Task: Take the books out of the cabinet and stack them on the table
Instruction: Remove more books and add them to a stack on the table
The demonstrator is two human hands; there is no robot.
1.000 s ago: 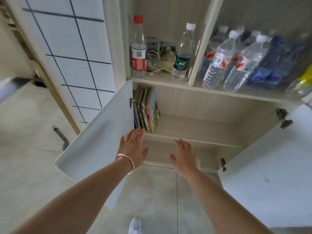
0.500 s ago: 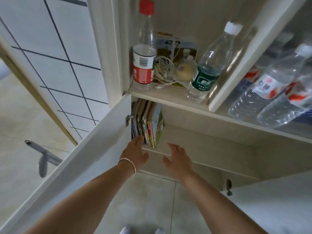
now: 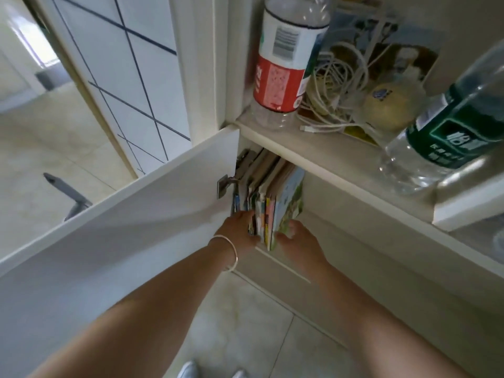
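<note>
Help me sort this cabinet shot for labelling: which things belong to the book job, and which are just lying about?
Job:
books
left hand
right hand
cabinet

Lying about:
red-label bottle
green-label bottle
cables
ball

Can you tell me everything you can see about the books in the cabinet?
The books are a small bunch of thin, colourful paperbacks standing upright, leaning a little, at the left end of the lower shelf, right by the open white door and its hinge. The outer cover shows green and blue pictures. The left hand touches their left side and the right hand holds the right side, squeezing the bunch between them.
</note>
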